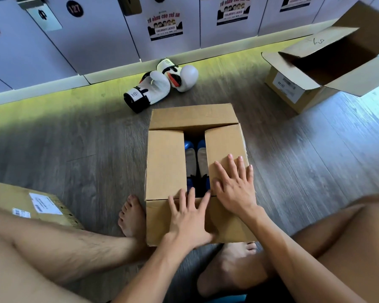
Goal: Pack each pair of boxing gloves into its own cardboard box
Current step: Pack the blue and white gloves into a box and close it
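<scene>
A cardboard box (165,162) stands on the floor between my feet, its flaps nearly folded down. Through the gap between the side flaps show blue and grey boxing gloves (196,158) inside. My left hand (187,217) lies flat with spread fingers on the near flap. My right hand (234,184) presses flat on the right side flap. A pair of white boxing gloves (160,84) with black cuffs lies on the floor beyond the box, near the lockers. An open cardboard box (293,84) stands at the far right with its flaps up.
A closed labelled cardboard box (31,204) lies at the left beside my leg. A row of white lockers (96,36) lines the far side. My bare legs and feet flank the near box on the wooden floor (85,149).
</scene>
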